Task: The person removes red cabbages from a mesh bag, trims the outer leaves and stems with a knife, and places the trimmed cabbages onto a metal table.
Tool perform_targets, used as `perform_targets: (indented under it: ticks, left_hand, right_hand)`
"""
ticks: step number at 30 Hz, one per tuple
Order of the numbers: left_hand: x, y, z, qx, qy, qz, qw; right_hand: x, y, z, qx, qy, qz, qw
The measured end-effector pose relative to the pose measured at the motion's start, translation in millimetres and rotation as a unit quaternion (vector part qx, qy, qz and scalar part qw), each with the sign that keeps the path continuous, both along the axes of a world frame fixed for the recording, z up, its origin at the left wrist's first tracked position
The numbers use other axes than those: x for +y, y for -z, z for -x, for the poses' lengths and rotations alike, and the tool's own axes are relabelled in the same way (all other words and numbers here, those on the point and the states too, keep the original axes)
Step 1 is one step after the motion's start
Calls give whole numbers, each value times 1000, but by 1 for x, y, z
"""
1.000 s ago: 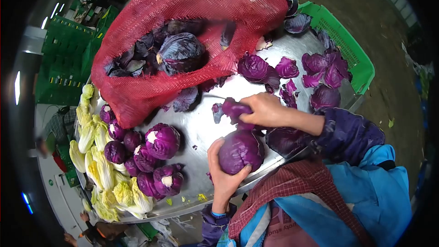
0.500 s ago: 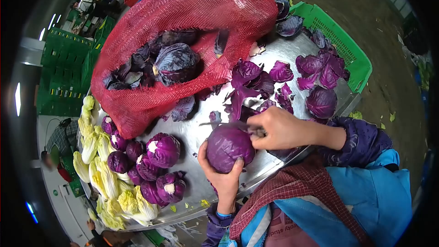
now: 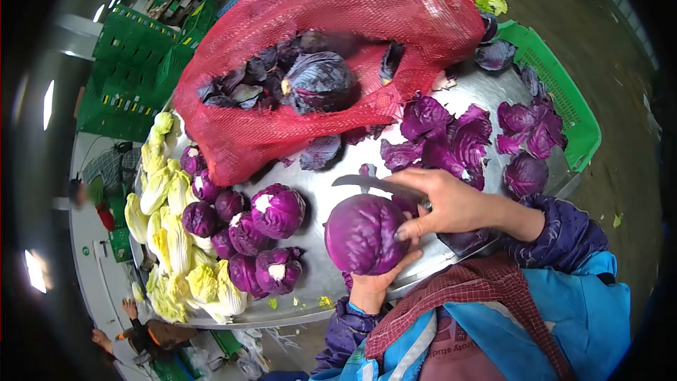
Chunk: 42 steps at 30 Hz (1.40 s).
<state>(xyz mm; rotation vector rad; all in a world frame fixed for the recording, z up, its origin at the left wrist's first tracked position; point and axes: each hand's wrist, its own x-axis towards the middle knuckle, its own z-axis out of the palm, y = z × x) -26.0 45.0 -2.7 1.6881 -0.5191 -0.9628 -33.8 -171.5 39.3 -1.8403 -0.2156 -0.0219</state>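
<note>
A round, smooth red cabbage [image 3: 362, 235] rests in my left hand [image 3: 381, 281], whose fingers curl around it from below and the right side. My right hand [image 3: 453, 201] grips a knife [image 3: 363, 182], its dark blade pointing left just above the cabbage. The right thumb lies against the cabbage's right side. Loose purple leaves [image 3: 451, 137] are piled on the metal table beyond my hands. To the left stand several trimmed red cabbages [image 3: 278, 212] with pale cut stems.
A red mesh sack [image 3: 282, 130] holding an untrimmed cabbage [image 3: 321, 83] lies open at the back. Several Chinese cabbages [image 3: 176, 240] line the left edge. A green crate [image 3: 564, 92] with leaves stands right. Another person's hand [image 3: 130, 308] shows at lower left.
Leaves have come away from the cabbage onto the pile. The cabbage has turned in my left hand, which has slid beneath it. The view has shifted, moving the scene rightward.
</note>
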Motion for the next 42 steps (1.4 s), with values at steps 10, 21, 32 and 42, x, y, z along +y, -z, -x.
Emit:
perform_targets:
  ticks: [10,21,32,42]
  left_hand:
    - [59,-38,-107,203,-436,345,806]
    - [169,-46,-285,100,-705,279,645]
    - [-51,30,-332,-147,-294,-32,944]
    - [-47,71,-319,-213,-138,-145,956]
  right_hand:
    - [2,-4,-3,215,72,-62,972]
    - [-9,32,-2,288,23,-77,954]
    - [-27,44,-79,218,76,-130,964]
    - [-73,110,-234,233,139,-248,930]
